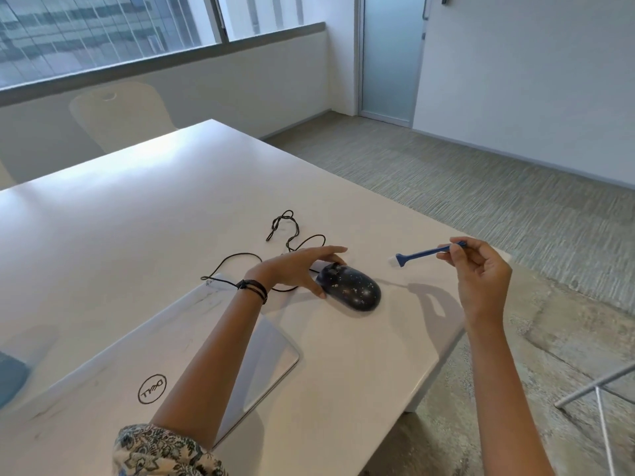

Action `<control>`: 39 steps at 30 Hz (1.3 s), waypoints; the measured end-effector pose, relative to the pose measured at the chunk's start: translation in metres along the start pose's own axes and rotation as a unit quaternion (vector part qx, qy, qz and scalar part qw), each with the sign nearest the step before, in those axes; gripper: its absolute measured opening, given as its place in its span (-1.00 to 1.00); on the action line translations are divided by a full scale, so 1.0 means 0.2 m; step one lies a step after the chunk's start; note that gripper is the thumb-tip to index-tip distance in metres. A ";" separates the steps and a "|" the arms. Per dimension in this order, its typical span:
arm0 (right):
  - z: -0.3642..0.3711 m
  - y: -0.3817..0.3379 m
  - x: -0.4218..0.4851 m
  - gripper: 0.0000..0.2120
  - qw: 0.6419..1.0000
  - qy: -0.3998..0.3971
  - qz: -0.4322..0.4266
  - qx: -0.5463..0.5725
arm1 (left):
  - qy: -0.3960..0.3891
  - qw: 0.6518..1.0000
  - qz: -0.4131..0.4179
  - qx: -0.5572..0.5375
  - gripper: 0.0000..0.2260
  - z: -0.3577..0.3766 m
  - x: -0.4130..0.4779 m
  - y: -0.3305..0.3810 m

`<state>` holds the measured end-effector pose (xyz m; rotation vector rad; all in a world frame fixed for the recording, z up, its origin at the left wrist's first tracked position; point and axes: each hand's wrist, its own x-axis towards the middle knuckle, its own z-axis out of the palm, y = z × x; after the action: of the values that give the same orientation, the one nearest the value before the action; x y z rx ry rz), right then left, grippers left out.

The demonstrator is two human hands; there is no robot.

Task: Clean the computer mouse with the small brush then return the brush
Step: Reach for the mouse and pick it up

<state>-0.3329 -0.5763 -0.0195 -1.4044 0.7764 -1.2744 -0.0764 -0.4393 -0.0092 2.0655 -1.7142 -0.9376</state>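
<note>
A black computer mouse [350,288] speckled with white dust lies on the white table [171,201], its cord [285,235] looping away behind it. My left hand [295,269] rests at the mouse's front left, thumb and fingers touching its sides with the fingers spread. My right hand [481,273] is raised to the right of the mouse and pinches the end of a small blue brush [422,253]. The brush's white bristles point left, above the table and apart from the mouse.
A closed silver Dell laptop [154,365] lies under my left forearm at the near left. A cream chair [120,115] stands behind the table. The table's right edge runs just under my right hand. A metal frame [594,389] stands on the floor at the right.
</note>
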 end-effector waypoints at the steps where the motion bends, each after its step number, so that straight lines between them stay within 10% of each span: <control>1: 0.00 0.00 -0.02 -0.88 1.000 0.007 0.004 0.000 | 0.001 1.000 0.005 -0.002 -0.18 0.00 0.00 0.00; 19: -0.11 -0.09 -0.25 -0.92 0.988 0.124 0.042 0.082 | -0.026 0.995 0.100 0.002 -0.15 0.09 -0.01 0.05; 39: -0.26 -0.21 -0.16 -0.87 0.992 0.065 0.010 0.110 | -0.014 0.993 0.120 -0.011 -0.15 0.25 0.00 0.34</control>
<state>-0.3973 -0.5489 0.0059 -1.1436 0.7107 -1.4009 -0.1601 -0.4464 -0.0061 1.7889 -1.9053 -0.9089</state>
